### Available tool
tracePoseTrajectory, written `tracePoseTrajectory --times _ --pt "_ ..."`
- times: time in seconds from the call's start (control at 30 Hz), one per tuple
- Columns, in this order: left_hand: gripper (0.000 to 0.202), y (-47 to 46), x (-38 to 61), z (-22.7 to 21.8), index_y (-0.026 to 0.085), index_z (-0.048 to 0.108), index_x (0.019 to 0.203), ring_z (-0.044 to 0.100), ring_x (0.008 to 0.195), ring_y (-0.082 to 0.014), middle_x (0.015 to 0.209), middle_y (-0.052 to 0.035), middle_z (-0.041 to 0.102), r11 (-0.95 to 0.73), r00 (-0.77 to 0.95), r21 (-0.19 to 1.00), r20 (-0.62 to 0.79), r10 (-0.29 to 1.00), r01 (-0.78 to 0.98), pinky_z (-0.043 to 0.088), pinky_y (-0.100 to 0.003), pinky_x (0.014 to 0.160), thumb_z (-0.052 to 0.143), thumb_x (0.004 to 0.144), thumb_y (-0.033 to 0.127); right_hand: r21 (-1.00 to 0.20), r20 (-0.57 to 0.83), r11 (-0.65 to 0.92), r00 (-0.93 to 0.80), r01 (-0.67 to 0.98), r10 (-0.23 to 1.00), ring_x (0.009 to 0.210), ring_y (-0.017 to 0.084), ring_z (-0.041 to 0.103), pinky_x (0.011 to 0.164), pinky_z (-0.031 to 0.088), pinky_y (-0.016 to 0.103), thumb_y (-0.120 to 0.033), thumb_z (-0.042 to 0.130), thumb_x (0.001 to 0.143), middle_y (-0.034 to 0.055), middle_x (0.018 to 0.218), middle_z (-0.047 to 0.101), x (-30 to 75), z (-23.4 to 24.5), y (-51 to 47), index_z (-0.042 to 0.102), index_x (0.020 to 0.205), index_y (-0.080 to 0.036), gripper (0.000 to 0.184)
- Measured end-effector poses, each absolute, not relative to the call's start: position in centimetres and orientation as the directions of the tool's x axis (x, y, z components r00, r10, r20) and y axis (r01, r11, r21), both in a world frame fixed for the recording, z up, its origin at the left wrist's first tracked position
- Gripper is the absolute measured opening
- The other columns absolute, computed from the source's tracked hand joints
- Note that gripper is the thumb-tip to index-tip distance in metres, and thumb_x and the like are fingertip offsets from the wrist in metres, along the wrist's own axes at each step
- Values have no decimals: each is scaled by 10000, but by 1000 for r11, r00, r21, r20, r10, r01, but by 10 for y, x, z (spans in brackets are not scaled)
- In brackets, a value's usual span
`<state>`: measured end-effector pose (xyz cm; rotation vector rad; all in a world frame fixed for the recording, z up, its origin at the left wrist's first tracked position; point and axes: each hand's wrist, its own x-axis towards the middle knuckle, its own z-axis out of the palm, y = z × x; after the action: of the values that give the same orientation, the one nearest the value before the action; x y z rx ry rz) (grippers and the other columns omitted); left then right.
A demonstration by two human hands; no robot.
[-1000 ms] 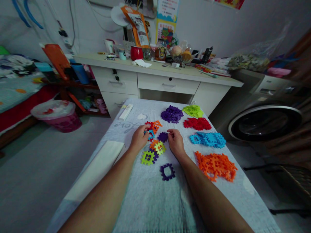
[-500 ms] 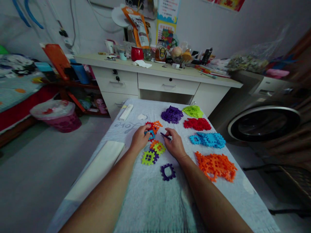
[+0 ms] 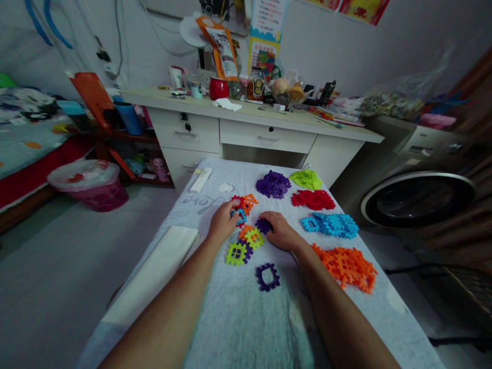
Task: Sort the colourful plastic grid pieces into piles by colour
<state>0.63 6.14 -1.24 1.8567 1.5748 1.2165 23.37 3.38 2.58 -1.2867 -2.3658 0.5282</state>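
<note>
My left hand (image 3: 223,221) is closed at the edge of a cluster of interlocking plastic tiles, its fingers on a blue tile (image 3: 241,217) beside red and orange tiles (image 3: 249,202). A purple tile (image 3: 263,225) lies low over the cloth under the fingers of my right hand (image 3: 281,230), which partly cover it. Between and below the hands are a yellow-green tile (image 3: 254,238) and another yellow-green tile (image 3: 235,254), joined with orange and purple ones. Nearer to me, a single purple tile (image 3: 267,277) with a large opening lies flat.
Along the right side sit piles of purple (image 3: 272,184), yellow-green (image 3: 306,179), red (image 3: 313,199), blue (image 3: 334,224) and orange tiles (image 3: 348,266). A white remote-like bar (image 3: 201,180) lies far left. Behind stands a cluttered desk (image 3: 265,125), with a washing machine (image 3: 418,179) at right.
My right hand has lowered toward the cloth and turned palm down, bringing the purple tile from edge-on to flatter. My left hand stays at the cluster. The view has shifted slightly.
</note>
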Motion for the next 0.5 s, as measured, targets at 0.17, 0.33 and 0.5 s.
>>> tracePoseTrajectory --times 0.17,0.33,0.5 --pt "318 64 6 -15 224 628 1079 654 932 -181 1061 -43 680 -276 -23 773 351 936 572 521 -334 869 537 784 145 -487 176 473 -447 735 877 1046 232 591 963 440 383 -114 643 651 104 1133 655 239 38 51 640 1151 -168 503" --pt "320 66 6 -19 210 619 1095 650 937 -180 1086 -55 673 -280 -22 772 356 934 571 517 -333 865 530 794 148 -488 338 327 -170 809 925 875 201 614 841 479 349 -293 671 742 82 996 683 245 50 98 670 1045 -169 327" --pt "302 64 6 -16 206 624 1079 649 937 -188 1070 -58 673 -279 -13 767 350 937 577 511 -346 870 532 797 149 -479 419 114 113 871 901 860 210 601 834 464 338 -366 653 762 99 966 677 251 60 159 681 1008 -141 335"
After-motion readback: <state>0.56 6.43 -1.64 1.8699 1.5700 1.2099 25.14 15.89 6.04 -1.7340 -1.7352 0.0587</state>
